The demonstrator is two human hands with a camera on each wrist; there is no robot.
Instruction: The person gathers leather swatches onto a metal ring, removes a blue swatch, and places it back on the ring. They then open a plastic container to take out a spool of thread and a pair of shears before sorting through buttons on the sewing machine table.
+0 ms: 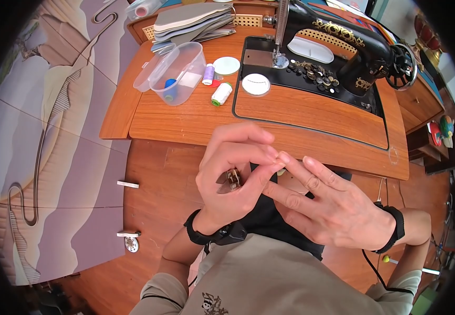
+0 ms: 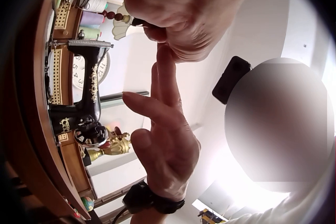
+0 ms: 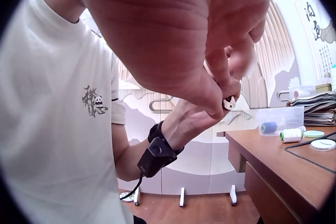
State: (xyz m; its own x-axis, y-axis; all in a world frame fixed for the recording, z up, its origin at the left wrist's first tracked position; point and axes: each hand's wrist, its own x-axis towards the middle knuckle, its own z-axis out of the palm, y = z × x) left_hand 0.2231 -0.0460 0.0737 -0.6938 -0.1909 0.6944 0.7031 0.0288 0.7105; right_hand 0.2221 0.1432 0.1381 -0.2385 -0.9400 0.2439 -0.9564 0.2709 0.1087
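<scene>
My left hand (image 1: 232,173) is raised in front of my chest, its thumb and forefinger brought together at the tips. Its curled lower fingers hold a small shiny brown-and-gold thing (image 1: 233,179) against the palm; its kind I cannot tell. In the right wrist view, a pale edged part of the small thing (image 3: 228,103) shows between the fingers. My right hand (image 1: 327,210) reaches in from the right with its fingers mostly straight. One right fingertip meets the left thumb and forefinger tips. The left wrist view shows the right hand (image 2: 168,134) stretching its fingers up to the left.
Beyond my hands, a wooden table (image 1: 169,123) bears a black sewing machine (image 1: 337,31) and a pile of buttons (image 1: 319,76). A clear plastic box (image 1: 185,73) stands left of a purple spool (image 1: 208,74), a white spool (image 1: 221,94) and a round white tin (image 1: 255,84).
</scene>
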